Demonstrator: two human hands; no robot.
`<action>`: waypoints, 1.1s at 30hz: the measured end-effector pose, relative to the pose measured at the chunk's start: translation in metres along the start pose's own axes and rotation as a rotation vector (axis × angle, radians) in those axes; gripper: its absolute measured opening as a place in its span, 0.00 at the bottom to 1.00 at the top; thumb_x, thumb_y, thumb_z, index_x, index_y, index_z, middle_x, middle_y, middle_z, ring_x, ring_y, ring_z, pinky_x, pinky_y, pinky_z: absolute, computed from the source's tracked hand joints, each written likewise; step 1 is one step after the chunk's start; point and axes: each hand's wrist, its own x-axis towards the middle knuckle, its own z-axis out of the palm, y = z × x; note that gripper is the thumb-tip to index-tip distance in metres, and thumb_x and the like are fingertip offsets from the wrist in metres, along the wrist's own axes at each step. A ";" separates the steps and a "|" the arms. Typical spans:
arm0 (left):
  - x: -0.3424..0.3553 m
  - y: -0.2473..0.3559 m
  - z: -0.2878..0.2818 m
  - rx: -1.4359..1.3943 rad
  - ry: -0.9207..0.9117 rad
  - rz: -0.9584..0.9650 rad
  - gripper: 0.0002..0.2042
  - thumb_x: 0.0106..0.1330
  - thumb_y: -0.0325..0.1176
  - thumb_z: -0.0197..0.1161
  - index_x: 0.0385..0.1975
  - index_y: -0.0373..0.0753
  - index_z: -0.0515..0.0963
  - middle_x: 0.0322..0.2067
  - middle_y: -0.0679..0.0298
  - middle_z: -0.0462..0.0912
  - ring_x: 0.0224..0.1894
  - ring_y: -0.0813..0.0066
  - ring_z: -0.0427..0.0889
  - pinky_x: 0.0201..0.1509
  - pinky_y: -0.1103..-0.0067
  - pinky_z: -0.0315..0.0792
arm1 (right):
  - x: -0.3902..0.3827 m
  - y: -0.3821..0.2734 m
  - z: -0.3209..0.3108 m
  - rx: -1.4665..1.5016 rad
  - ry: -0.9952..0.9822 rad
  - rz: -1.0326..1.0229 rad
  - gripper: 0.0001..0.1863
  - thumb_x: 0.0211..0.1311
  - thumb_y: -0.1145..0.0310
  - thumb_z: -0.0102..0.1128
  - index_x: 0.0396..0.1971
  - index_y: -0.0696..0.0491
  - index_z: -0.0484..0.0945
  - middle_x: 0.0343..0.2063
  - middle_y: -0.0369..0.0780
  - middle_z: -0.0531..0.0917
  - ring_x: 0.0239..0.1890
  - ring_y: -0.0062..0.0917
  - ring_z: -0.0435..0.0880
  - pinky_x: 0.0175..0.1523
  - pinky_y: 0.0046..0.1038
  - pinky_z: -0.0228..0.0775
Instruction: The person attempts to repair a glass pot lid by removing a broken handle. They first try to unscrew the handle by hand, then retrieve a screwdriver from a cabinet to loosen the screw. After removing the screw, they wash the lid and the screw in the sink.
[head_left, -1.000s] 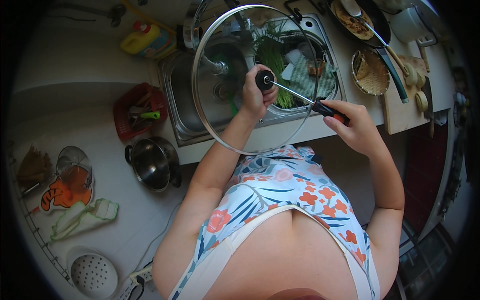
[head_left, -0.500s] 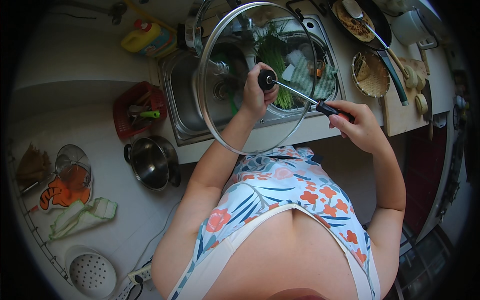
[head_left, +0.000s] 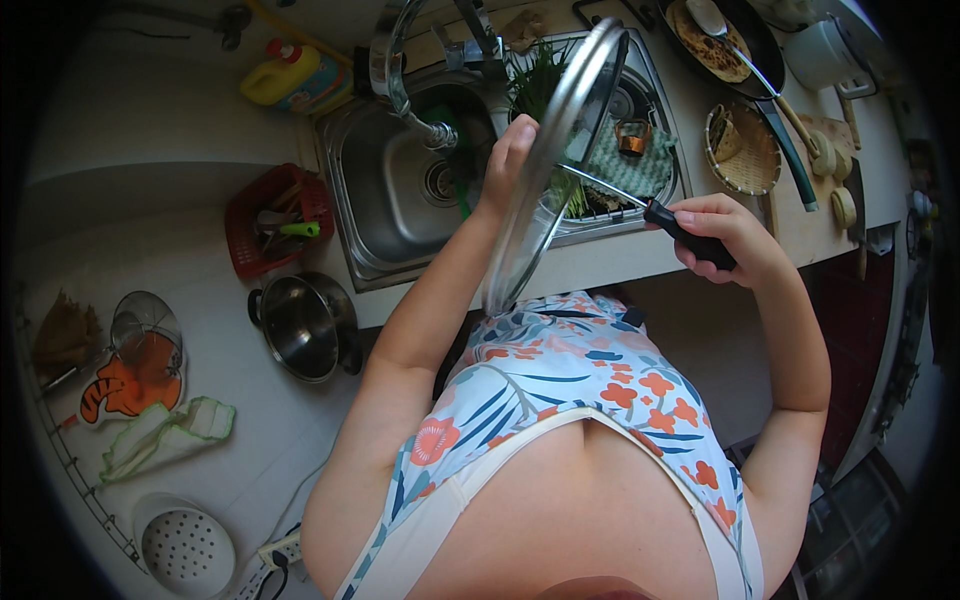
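Note:
A round glass pan lid (head_left: 556,120) with a metal rim stands nearly edge-on in front of me, above the counter's front edge. Behind it my left hand (head_left: 508,165) is closed at its middle, fingers curled and partly hidden by the rim; the dark knob that showed there earlier is out of sight. My right hand (head_left: 735,235) grips the black handle of a screwdriver (head_left: 692,236). Its thin metal shaft points left to the centre of the lid's other face. Whether the tip sits in a screw is too small to tell.
Behind the lid is a double sink (head_left: 375,235) with a curved faucet (head_left: 390,60). Green stalks (head_left: 540,80) and a patterned cloth (head_left: 635,165) lie by the right basin. Left stand a red basket (head_left: 245,235) and a steel pot (head_left: 300,325); right, a frying pan (head_left: 765,85) and wicker basket (head_left: 755,170).
The lid has turned from facing me to almost edge-on. My right hand has shifted slightly right and down with the screwdriver, its fingers now wrapped further round the handle.

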 end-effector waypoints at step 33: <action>-0.010 0.030 -0.004 -0.343 0.020 -0.272 0.14 0.68 0.45 0.41 0.27 0.41 0.65 0.11 0.70 0.58 0.08 0.83 0.56 0.09 0.84 0.45 | 0.004 0.015 0.024 -0.832 0.187 -0.771 0.23 0.53 0.69 0.57 0.52 0.56 0.73 0.26 0.36 0.72 0.25 0.20 0.72 0.28 0.24 0.66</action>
